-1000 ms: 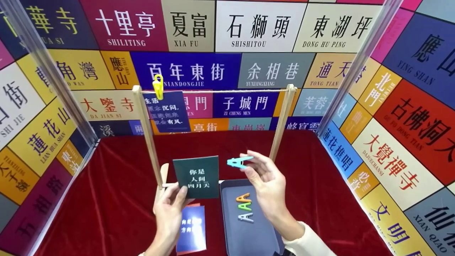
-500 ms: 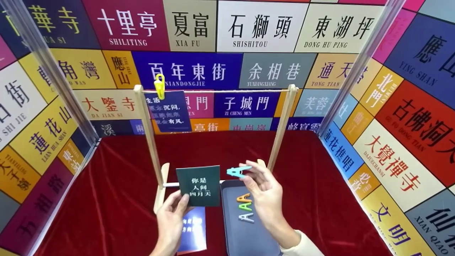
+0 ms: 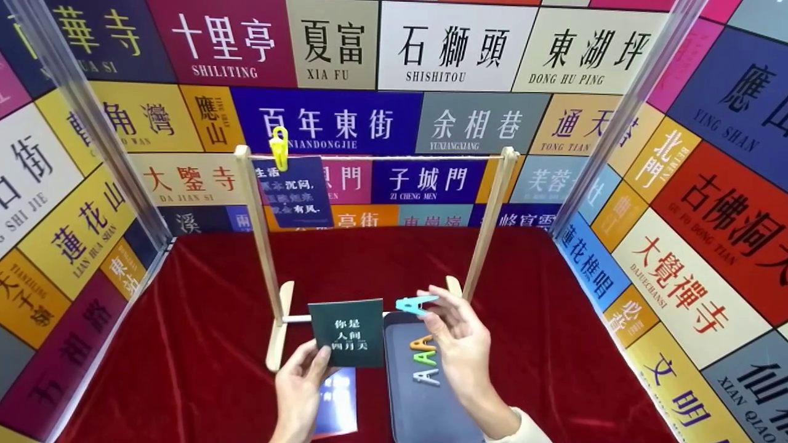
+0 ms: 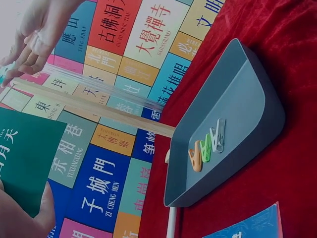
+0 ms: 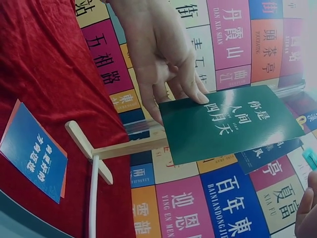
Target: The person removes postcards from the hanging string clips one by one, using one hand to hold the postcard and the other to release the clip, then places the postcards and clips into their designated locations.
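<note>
A dark green card [image 3: 348,332] with white characters is pinched at its lower left corner by my left hand [image 3: 300,387], the thumb in front. My right hand [image 3: 462,344] pinches a light blue clothespin [image 3: 414,304] between thumb and fingers, just right of the card's upper edge. Behind both hands stands a wooden frame [image 3: 261,246] with a string [image 3: 394,158] across its top. A yellow clothespin [image 3: 280,147] fastens a dark blue card [image 3: 298,194] to the string near the left post. In the right wrist view the green card [image 5: 223,124] faces the camera.
A grey tray [image 3: 409,406] below my right hand holds an orange clothespin [image 4: 195,157], a green clothespin [image 4: 205,148] and a pale grey clothespin [image 4: 218,135]. Blue and red cards [image 5: 34,148] lie on the red cloth [image 3: 166,344]. Printed panels [image 3: 326,120] surround the table.
Both hands have moved lower in the head view, carrying the green card and light blue clothespin down and slightly right. The frame and the hung card appear unchanged.
</note>
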Demonstrator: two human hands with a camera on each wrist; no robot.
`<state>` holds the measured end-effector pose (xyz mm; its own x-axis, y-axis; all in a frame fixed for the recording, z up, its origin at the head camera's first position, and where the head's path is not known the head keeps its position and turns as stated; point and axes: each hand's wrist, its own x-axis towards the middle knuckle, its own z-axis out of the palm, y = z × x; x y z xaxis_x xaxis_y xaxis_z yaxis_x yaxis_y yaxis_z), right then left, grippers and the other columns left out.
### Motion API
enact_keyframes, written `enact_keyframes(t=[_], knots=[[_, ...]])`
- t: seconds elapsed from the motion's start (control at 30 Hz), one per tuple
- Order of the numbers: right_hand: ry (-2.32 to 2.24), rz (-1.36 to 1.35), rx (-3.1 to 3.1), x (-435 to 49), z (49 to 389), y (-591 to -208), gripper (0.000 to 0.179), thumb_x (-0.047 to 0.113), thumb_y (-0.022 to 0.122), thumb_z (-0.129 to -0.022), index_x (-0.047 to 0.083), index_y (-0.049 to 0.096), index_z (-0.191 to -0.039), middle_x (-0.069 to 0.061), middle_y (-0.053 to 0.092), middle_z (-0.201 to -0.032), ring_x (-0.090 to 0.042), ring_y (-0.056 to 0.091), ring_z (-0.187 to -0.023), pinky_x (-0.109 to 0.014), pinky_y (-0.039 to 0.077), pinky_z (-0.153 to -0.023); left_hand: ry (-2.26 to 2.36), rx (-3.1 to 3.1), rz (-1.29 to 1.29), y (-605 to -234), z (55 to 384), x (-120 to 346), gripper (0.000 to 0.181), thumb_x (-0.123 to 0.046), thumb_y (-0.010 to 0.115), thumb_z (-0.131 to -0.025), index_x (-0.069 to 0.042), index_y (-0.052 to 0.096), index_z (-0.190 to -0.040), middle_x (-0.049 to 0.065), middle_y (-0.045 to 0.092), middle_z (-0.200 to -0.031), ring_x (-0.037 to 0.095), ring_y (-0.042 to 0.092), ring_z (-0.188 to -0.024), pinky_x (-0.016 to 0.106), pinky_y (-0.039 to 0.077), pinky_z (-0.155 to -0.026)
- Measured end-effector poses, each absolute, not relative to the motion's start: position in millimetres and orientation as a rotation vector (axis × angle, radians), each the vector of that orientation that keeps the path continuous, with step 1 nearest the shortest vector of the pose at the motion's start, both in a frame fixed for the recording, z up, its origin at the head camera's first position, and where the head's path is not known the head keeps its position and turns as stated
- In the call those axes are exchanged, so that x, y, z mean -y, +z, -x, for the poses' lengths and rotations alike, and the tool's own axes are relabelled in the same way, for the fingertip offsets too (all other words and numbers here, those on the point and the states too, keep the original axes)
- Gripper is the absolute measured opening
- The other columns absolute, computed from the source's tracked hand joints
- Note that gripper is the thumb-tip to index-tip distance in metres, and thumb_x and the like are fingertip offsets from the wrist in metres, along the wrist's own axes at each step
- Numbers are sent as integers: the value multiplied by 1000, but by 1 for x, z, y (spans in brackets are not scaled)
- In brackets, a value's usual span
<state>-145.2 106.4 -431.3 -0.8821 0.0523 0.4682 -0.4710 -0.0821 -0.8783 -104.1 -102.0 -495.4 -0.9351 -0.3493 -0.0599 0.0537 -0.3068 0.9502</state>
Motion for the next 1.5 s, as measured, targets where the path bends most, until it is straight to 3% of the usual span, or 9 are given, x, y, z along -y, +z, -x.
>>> enact_keyframes(t=[0.3,0.53,0.7,1.0,1.2,1.43,1.5], knots=[[2053,-416,1842,-108,142,-442,40,-8,68,-89,-14,55,-126,-8,74,-115,-11,69,-96,-21,61,-85,-2287,1706,-395,-510,99,104,27,-5,61,-99,12,63,-120,-3,74,-93,7,72,-85,25,63,-83],[2066,-380,1838,-110,139,-451,39,-10,67,-88,-14,57,-125,-2,75,-112,-8,70,-94,-22,62,-83,-2308,1703,-373,-523,95,103,28,-3,59,-99,15,60,-120,-8,73,-90,5,71,-84,26,64,-80],[2073,-318,1873,-110,137,-458,37,-8,67,-89,-11,59,-125,-5,75,-112,-10,70,-92,-20,61,-81,-2327,1682,-331,-531,92,101,27,-1,60,-98,17,60,-119,-13,74,-91,4,71,-83,26,64,-77],[2103,-263,1879,-111,134,-470,37,-6,67,-90,-10,59,-125,-2,75,-110,-10,70,-90,-22,62,-80,-2361,1637,-288,-547,88,100,18,-1,61,-98,-11,72,-107,-16,74,-88,3,71,-81,25,64,-75],[2120,-231,1882,-113,132,-480,38,-9,67,-89,-12,58,-126,-4,75,-110,-7,69,-91,-20,61,-78,-2338,1674,-363,-554,86,101,21,-3,62,-98,10,66,-113,-15,73,-87,3,70,-79,25,65,-73],[2170,-248,1863,-117,130,-494,39,-9,64,-91,-17,53,-128,3,73,-108,-7,70,-93,-29,64,-79,-2289,1697,-425,-561,84,101,21,-1,62,-97,15,65,-111,-14,73,-84,3,70,-76,24,64,-70],[2153,-231,1871,-118,130,-498,40,-8,65,-90,-17,53,-127,4,74,-108,-7,70,-92,-26,64,-79,-2286,1707,-458,-564,84,101,22,-1,63,-96,15,65,-112,-12,73,-84,3,70,-76,24,64,-70]])
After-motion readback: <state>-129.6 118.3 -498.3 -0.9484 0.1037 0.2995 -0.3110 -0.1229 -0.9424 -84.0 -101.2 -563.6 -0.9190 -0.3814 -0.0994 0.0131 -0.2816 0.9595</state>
